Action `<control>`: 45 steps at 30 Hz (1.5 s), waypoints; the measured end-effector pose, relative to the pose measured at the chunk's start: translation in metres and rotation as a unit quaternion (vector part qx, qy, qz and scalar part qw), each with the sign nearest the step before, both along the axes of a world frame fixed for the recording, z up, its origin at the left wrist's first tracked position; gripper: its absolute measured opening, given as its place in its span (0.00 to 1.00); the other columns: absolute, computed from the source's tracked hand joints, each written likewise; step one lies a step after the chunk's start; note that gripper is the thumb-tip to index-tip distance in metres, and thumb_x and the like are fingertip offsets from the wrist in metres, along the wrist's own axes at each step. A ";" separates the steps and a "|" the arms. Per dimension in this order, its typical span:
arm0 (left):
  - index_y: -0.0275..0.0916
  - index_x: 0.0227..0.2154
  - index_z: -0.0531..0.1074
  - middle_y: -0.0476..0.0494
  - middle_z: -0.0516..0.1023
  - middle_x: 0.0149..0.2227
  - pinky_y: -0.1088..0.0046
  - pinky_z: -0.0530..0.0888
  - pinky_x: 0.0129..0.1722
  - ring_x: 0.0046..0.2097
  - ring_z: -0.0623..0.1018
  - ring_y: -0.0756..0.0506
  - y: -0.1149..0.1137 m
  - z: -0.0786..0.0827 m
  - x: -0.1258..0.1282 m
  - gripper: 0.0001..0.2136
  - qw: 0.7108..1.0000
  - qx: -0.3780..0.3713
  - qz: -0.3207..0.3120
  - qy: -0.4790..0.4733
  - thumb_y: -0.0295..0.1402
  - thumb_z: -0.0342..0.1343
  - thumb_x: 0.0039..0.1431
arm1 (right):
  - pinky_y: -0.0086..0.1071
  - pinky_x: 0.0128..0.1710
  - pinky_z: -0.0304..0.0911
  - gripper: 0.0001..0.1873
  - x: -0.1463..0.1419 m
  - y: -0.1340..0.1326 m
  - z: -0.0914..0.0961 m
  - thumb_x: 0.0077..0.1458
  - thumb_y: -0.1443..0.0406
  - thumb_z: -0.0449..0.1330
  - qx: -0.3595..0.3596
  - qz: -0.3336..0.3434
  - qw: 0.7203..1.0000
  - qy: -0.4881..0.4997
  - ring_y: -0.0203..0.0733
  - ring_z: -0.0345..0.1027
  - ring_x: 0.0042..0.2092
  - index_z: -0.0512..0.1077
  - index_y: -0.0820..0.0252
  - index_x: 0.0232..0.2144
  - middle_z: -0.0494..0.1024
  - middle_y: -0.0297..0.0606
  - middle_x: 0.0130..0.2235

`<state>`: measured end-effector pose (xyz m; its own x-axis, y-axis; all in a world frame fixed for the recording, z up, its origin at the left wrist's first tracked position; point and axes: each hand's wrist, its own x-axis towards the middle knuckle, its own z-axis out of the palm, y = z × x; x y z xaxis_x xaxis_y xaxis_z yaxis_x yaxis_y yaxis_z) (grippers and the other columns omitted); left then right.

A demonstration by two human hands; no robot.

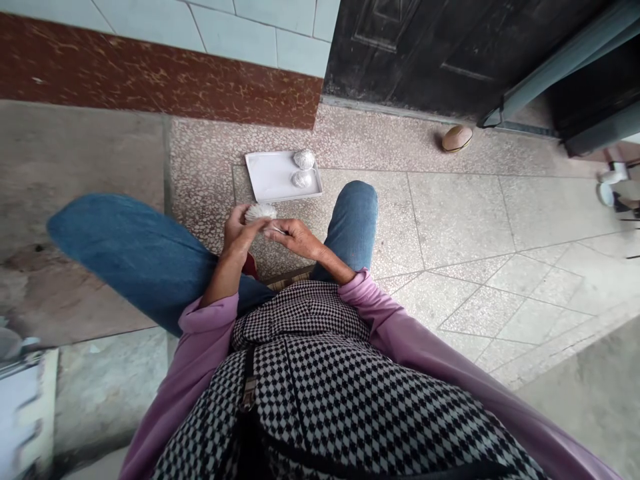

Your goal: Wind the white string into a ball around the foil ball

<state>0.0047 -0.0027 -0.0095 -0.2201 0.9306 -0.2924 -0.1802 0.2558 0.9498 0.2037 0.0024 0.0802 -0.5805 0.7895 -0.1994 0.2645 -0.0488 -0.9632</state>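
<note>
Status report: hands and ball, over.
Left hand holds white ball, fingers closed. Right hand beside it, grip unclear. Tray ahead on floor, two more balls on it.

Tan oval object (457, 138) on speckled terrazzo floor (450, 220) by dark door (425, 47), red-brown skirting (150, 73) alongside.

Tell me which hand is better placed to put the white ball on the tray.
Left, likely. The left hand already holds the white ball, and the tray lies straight ahead of it. The right hand seems busy pinching a thin piece.
</note>
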 end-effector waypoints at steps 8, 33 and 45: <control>0.44 0.45 0.88 0.43 0.90 0.45 0.67 0.82 0.41 0.45 0.86 0.38 -0.009 0.023 0.013 0.27 0.989 -0.017 -0.093 -0.117 0.48 0.85 0.43 | 0.38 0.44 0.57 0.33 0.022 0.046 0.000 0.93 0.51 0.69 0.013 -0.140 0.990 -0.020 0.41 0.58 0.39 0.71 0.54 0.30 0.63 0.29 0.29; 0.46 0.44 0.82 0.48 0.89 0.43 0.67 0.85 0.49 0.50 0.89 0.38 -0.001 0.015 0.009 0.27 0.996 -0.022 0.058 -0.062 0.40 0.87 0.41 | 0.40 0.49 0.65 0.32 0.007 -0.012 -0.021 0.86 0.49 0.74 -0.001 -0.017 0.998 -0.056 0.47 0.66 0.40 0.71 0.51 0.29 0.72 0.33 0.31; 0.43 0.50 0.88 0.44 0.89 0.43 0.66 0.81 0.43 0.44 0.86 0.39 -0.013 0.029 0.009 0.33 0.984 -0.053 -0.153 -0.077 0.49 0.89 0.42 | 0.38 0.45 0.60 0.36 0.030 0.036 -0.018 0.86 0.42 0.75 0.031 -0.127 0.991 -0.017 0.40 0.59 0.37 0.73 0.55 0.31 0.68 0.29 0.30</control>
